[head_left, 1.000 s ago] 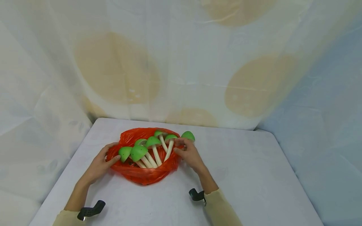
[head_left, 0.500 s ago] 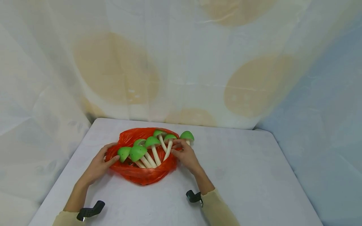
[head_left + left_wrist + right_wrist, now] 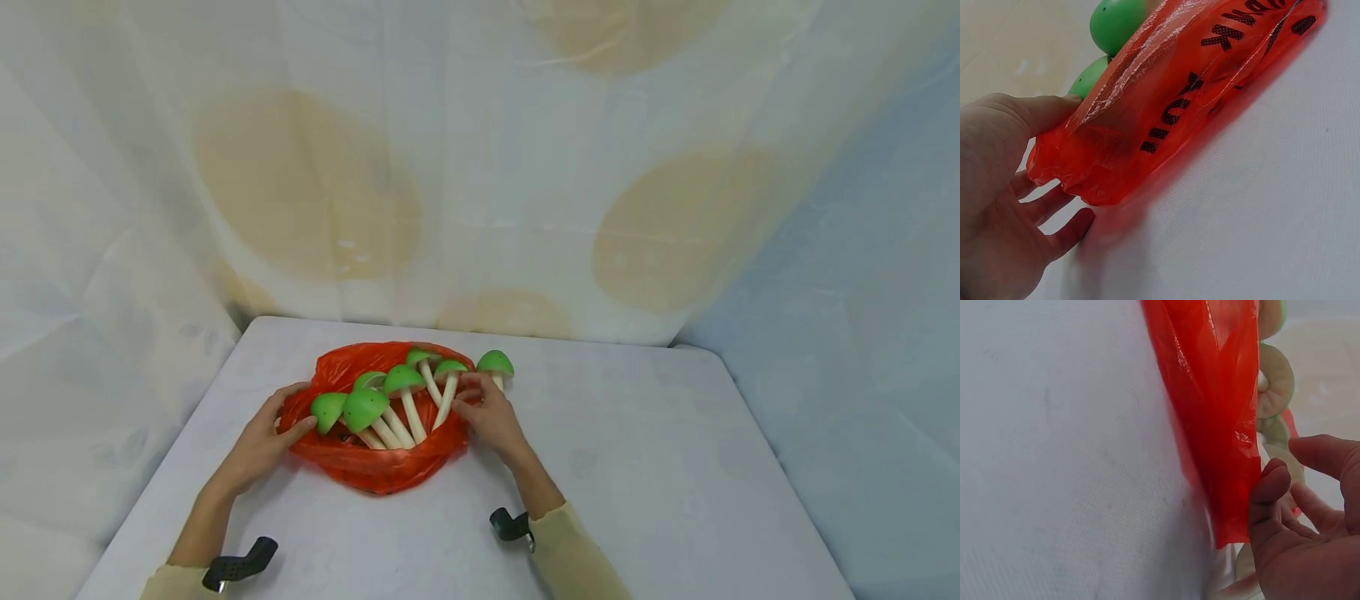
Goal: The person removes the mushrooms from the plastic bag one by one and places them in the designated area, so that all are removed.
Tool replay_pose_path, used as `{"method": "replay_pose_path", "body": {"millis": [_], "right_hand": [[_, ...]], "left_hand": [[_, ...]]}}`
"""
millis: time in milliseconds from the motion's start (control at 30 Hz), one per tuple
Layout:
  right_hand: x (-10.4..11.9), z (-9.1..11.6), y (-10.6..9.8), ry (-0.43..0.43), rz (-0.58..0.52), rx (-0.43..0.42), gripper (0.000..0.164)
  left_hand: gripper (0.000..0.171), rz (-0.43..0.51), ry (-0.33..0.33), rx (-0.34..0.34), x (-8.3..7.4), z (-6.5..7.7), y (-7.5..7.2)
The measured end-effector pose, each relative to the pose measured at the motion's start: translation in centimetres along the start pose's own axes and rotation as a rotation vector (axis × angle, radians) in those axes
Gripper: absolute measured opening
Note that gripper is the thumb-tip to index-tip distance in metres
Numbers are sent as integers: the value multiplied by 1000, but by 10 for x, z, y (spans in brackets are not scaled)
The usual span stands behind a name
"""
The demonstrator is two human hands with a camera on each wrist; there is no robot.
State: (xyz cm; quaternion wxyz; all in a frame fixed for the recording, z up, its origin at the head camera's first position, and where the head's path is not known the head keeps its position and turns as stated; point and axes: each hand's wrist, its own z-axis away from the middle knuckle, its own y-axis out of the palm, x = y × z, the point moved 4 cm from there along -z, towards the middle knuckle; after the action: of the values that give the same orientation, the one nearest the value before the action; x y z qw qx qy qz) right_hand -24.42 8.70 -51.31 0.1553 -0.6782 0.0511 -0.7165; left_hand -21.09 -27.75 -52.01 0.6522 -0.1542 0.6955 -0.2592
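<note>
A red plastic bag (image 3: 378, 477) with black print lies open on the table, holding several toy mushrooms with green caps (image 3: 365, 409) and pale stems (image 3: 412, 417). My left hand (image 3: 258, 435) holds the bag's left side. Its thumb (image 3: 1054, 112) lies on the rim close to a green cap, with the other fingers behind the plastic. At the right rim, my right hand (image 3: 495, 421) has its thumb (image 3: 1270, 482) against the red plastic and its bent fingers (image 3: 1319, 509) beyond it. One more mushroom (image 3: 495, 362) shows just past the bag's right edge, its stem partly hidden by the right hand.
The white-covered table (image 3: 637, 467) spreads out to the right and in front of the bag. A pale curtain (image 3: 495, 208) with tan circles hangs behind the table, with more sheeting at both sides. Black camera mounts (image 3: 240, 564) sit on both wrists.
My right hand has shifted slightly left along the bag's rim, uncovering more of the outer mushroom's stem. The left hand and the mushrooms stay almost where they were.
</note>
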Motion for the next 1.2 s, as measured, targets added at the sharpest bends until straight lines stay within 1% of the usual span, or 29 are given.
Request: {"method": "replay_pose_path", "body": {"millis": [267, 467, 633, 767, 1000, 1200], "right_hand": [[0, 0, 3, 28, 8, -6, 46], [-2, -1, 7, 34, 44, -1, 50], [-2, -5, 11, 18, 89, 10, 57], [0, -6, 14, 6, 93, 9, 61], [2, -7, 17, 6, 118, -12, 62], [3, -6, 18, -8, 98, -22, 62]], "left_hand": [[68, -4, 6, -2, -1, -1, 0], [67, -5, 14, -7, 0, 0, -1], [67, -2, 19, -11, 1, 1, -2], [67, -2, 17, -10, 1, 1, -3], [67, 6, 23, -6, 1, 0, -3], [68, 2, 15, -4, 1, 0, -2]]}}
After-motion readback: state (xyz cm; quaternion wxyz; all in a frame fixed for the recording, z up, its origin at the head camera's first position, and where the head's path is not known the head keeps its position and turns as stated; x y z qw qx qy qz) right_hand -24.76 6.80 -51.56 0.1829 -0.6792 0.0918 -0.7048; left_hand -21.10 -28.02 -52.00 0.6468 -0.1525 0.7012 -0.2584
